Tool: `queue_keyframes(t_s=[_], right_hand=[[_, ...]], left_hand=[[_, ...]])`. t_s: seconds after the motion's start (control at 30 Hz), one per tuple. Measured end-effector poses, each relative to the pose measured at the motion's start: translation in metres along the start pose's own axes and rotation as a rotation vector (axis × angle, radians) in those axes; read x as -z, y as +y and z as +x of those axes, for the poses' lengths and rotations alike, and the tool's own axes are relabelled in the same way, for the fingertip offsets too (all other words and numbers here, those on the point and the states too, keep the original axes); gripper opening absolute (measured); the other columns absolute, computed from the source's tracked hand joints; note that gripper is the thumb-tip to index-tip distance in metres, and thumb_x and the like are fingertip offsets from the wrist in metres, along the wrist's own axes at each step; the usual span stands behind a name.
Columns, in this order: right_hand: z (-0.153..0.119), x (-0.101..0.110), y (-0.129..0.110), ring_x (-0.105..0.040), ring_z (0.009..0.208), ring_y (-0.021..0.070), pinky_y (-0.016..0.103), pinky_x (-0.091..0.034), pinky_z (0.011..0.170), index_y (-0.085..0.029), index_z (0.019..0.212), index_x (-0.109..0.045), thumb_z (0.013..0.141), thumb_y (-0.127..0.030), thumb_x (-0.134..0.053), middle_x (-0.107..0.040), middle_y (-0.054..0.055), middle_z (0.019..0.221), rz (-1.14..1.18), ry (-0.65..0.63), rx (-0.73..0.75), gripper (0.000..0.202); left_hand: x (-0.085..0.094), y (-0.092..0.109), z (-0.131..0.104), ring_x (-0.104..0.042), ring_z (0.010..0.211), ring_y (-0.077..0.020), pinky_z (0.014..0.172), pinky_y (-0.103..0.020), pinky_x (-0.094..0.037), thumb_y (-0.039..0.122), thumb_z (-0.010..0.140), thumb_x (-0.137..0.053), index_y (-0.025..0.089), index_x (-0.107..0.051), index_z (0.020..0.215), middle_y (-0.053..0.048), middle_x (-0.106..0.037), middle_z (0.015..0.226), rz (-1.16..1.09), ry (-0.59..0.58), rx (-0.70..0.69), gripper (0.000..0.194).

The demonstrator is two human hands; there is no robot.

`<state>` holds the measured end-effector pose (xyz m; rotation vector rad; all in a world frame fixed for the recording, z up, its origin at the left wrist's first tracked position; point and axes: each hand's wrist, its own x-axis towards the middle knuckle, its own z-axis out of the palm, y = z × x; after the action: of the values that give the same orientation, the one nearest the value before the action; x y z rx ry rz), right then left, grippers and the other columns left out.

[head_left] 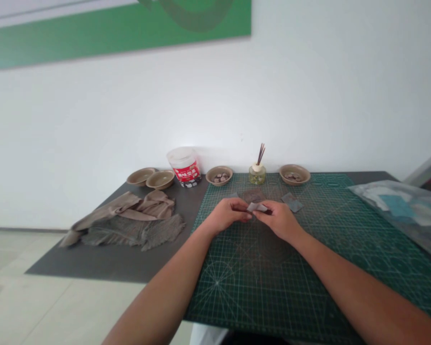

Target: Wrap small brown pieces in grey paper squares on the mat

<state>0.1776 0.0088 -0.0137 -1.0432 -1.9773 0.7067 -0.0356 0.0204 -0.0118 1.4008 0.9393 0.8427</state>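
Above the green cutting mat (233, 282), a small pale grey folded piece (256, 207), of cloth or paper, is between my two hands. My right hand (279, 218) pinches its right side between thumb and fingers. At its left end, my left hand (230, 213) closes thumb and fingertips on the edge. Just beyond the hands, a brownish sheer patch (254, 195) lies on the mat, partly hidden by my fingers. To its right is a grey square pouch-like piece (292, 202), and another small grey piece (232, 195) shows behind my left hand.
Along the wall stand two brown bowls (160, 180), a red-labelled tub (185, 167), bowls of small brown pieces (219, 176) (295, 175) and a reed diffuser (257, 173). Crumpled brown and grey cloth (129, 223) lies left; a clear plastic bag (405, 206) lies right.
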Motion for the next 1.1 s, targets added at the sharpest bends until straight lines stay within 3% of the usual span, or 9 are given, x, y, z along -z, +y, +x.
queue_keyframes(t_s=[0.27,0.47,0.67,0.87,1.1], right_hand=[[-0.002,-0.002,-0.004,-0.065,0.072,0.0172,0.027,-0.043,0.065,-0.022,0.090,-0.075,0.086,-0.030,-0.067,-0.073,-0.001,0.079,0.064,-0.061,-0.062,0.012],[-0.003,-0.001,-0.007,-0.061,0.069,0.0166,0.026,-0.044,0.064,-0.021,0.087,-0.071,0.083,-0.030,-0.069,-0.068,-0.002,0.075,0.061,0.061,-0.055,0.010],[-0.004,0.002,-0.010,-0.066,0.079,0.0172,0.026,-0.045,0.072,-0.022,0.092,-0.075,0.084,-0.025,-0.067,-0.074,0.001,0.089,-0.017,0.019,0.035,0.011],[-0.005,0.002,-0.011,-0.060,0.064,0.0139,0.025,-0.039,0.060,-0.021,0.083,-0.069,0.081,-0.026,-0.067,-0.067,-0.003,0.071,-0.063,-0.017,-0.008,0.005],[-0.004,-0.002,-0.012,-0.062,0.072,0.0153,0.025,-0.042,0.068,-0.022,0.090,-0.066,0.078,-0.023,-0.069,-0.069,-0.002,0.080,-0.064,-0.028,-0.005,0.012]], left_hand=[[0.002,0.000,0.000,-0.072,0.084,-0.0178,0.083,-0.030,-0.055,0.011,0.064,-0.083,0.012,-0.073,0.094,-0.008,-0.078,0.092,0.010,-0.024,-0.041,0.031],[-0.001,0.006,-0.002,-0.069,0.073,-0.0164,0.071,-0.029,-0.056,0.019,0.069,-0.082,0.011,-0.073,0.095,-0.007,-0.075,0.084,0.038,-0.018,-0.031,0.028],[0.000,0.003,-0.002,-0.068,0.068,-0.0146,0.068,-0.028,-0.056,0.025,0.074,-0.081,0.011,-0.071,0.093,-0.006,-0.073,0.080,0.055,-0.012,-0.037,0.026],[0.001,0.002,-0.001,-0.068,0.065,-0.0142,0.065,-0.028,-0.056,0.027,0.076,-0.080,0.011,-0.068,0.092,-0.005,-0.072,0.077,0.092,-0.008,-0.038,0.025],[-0.002,0.003,-0.002,-0.068,0.066,-0.0135,0.065,-0.027,-0.056,0.030,0.074,-0.081,0.012,-0.069,0.093,-0.005,-0.072,0.080,0.114,-0.030,-0.026,0.029]])
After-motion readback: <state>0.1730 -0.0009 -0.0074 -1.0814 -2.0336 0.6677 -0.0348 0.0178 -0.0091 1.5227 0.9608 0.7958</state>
